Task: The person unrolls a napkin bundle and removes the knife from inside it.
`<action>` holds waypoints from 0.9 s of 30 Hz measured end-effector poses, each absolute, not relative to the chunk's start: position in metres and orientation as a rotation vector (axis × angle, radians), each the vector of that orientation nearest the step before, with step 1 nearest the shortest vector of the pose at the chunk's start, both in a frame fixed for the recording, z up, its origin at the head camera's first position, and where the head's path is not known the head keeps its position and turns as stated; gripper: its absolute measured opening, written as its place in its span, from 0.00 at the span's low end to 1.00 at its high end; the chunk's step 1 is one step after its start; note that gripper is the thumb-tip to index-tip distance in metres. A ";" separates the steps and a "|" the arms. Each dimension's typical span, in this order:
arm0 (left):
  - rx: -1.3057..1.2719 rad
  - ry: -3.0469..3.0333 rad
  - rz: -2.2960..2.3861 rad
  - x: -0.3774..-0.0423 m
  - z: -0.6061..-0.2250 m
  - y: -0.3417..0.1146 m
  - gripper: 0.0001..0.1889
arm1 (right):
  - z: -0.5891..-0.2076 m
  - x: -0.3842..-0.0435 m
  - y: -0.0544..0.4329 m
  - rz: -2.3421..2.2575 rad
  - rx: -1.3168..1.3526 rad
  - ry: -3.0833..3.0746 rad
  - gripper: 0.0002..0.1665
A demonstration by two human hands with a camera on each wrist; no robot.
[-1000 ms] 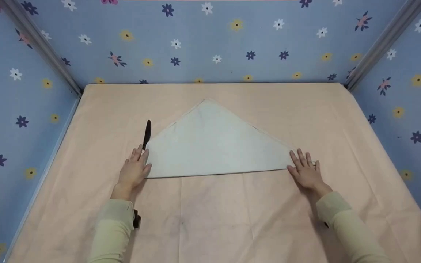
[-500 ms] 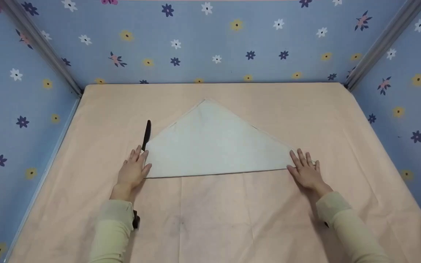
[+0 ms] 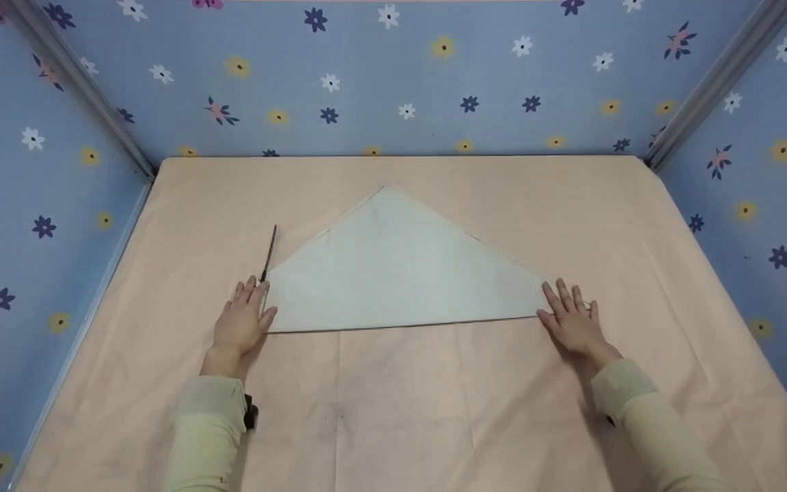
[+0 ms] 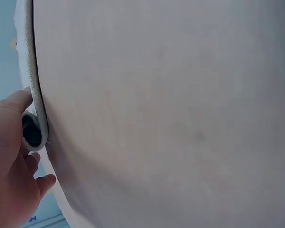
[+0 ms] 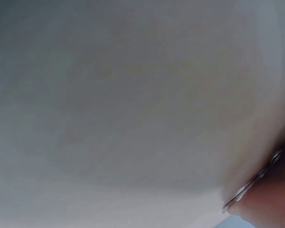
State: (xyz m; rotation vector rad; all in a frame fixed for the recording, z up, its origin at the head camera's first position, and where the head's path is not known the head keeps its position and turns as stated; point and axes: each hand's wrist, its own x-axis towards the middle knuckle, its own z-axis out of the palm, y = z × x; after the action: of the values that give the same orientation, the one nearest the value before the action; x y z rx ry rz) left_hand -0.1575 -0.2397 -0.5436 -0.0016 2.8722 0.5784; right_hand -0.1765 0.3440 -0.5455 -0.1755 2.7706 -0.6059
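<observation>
A pale cloth [image 3: 400, 273], folded to a broad point at the far side, lies on the table. My left hand [image 3: 238, 326] is at its left end, thumb over the near edge, fingers beside the turned-up side. A narrow dark strip [image 3: 269, 253] sticks out beyond those fingertips. In the left wrist view, the cloth's curled edge [image 4: 32, 148] with its dark hollow sits between the thumb and fingers of my left hand [image 4: 12, 166]. My right hand [image 3: 573, 328] rests on the right corner, fingers straight. Its wrist view shows only part of the hand [image 5: 270, 199] beside the cloth's edge.
A peach cover [image 3: 400, 410] with creases lies over the table. Blue flowered panels [image 3: 393, 75] stand along its back and both sides, with grey posts [image 3: 93, 89] at the corners.
My left hand has shifted slightly left, and the cloth's left edge with it. The dark strip beyond its fingertips now looks thinner. My right hand stays put.
</observation>
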 end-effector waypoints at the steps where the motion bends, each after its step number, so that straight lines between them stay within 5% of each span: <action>1: -0.005 2.872 0.581 -0.157 -0.544 -0.240 0.34 | -0.546 -0.177 0.344 -0.600 -0.174 2.766 0.40; 27: -0.040 2.834 0.634 -0.152 -0.542 -0.254 0.34 | -0.540 -0.175 0.342 -0.589 -0.174 2.745 0.40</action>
State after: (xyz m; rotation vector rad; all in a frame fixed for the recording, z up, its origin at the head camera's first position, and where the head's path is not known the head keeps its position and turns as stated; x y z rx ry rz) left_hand -0.1522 -0.2542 -0.5417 -0.0395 2.8335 0.6336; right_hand -0.1746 0.3425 -0.5401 -0.1741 2.7446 -0.5886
